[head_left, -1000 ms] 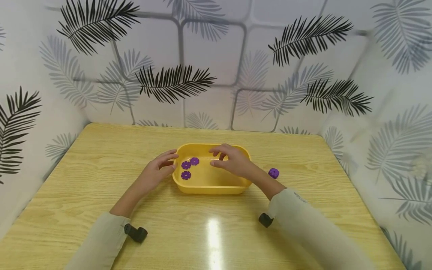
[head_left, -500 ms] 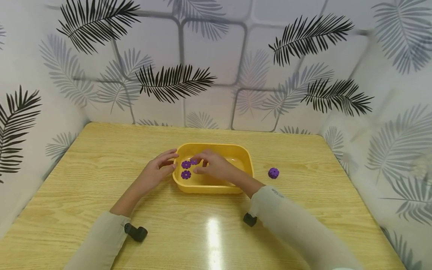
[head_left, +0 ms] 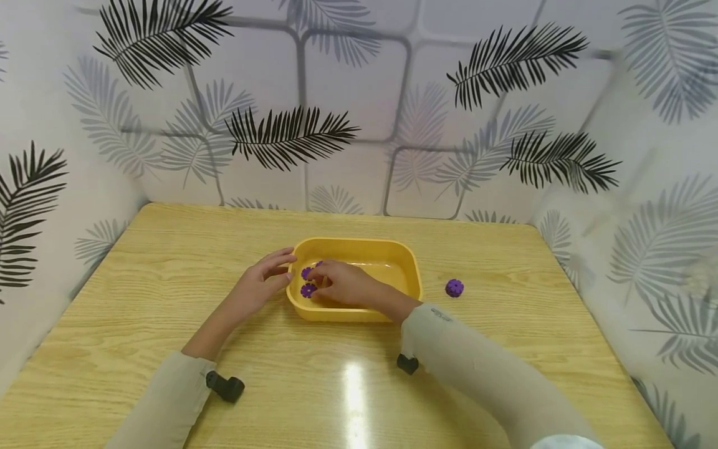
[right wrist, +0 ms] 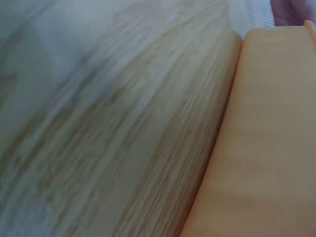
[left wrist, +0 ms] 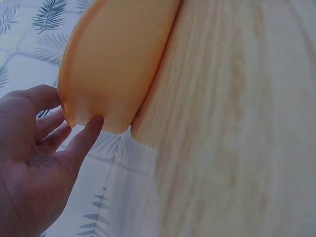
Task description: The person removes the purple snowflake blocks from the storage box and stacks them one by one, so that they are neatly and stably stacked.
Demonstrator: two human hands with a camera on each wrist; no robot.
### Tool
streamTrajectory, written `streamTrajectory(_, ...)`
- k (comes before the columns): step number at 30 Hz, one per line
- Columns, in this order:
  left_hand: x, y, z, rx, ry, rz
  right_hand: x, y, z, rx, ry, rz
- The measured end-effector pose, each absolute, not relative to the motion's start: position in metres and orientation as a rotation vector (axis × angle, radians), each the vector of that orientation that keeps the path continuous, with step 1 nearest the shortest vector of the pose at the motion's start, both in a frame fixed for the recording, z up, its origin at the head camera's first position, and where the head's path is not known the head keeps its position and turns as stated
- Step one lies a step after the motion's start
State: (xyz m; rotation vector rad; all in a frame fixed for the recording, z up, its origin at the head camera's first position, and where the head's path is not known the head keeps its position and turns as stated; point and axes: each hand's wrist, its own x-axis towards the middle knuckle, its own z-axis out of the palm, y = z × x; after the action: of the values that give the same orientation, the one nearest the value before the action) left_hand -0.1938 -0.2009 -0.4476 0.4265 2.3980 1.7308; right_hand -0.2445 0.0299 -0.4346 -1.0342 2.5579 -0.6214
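Right hand (head_left: pixel 350 285) further left, fingers (head_left: pixel 321 270) near purple discs (head_left: pixel 308 290), inside yellow tray (head_left: pixel 348 315)

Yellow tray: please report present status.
Left hand touching yellow tray. Right hand inside, grip unclear. Purple pieces in tray partly hidden behind it. No obstruction visible.

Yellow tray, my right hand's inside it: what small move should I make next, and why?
Probably close your right hand on the purple notched disc nearest you, since that hand looks right beside it in the yellow tray. Your left hand, touching the tray's left end, could steady it. I can't tell whether you already pinch another disc.
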Motion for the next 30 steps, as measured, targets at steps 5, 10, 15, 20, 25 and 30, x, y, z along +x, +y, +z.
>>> streamTrajectory(5, -0.1939, -0.2023, -0.4479, 0.441, 2.408, 1.722, -0.2465, 0.0255, -0.4383, -1.057, 2.592, -0.537)
streamTrajectory(10, -0.1938, -0.2021, -0.4485, 0.451, 2.412, 1.721, -0.2478, 0.0222, -0.4404, -1.033, 2.617, -0.467)
streamTrajectory(15, -0.1944, -0.2015, -0.4492, 0.442, 2.407, 1.728, -0.2475, 0.0210, -0.4398, -0.968, 2.616, -0.462)
streamTrajectory(20, -0.1954, -0.2014, -0.4498, 0.435, 2.419, 1.718, -0.2474, 0.0215, -0.4408, -0.912, 2.626, -0.503)
streamTrajectory(25, -0.1958, -0.2019, -0.4501, 0.437, 2.430, 1.708, -0.2473, 0.0218, -0.4421, -0.891, 2.633, -0.552)
streamTrajectory(30, -0.1951, -0.2017, -0.4498, 0.454, 2.420, 1.713, -0.2458, 0.0236, -0.4416, -0.875, 2.610, -0.612)
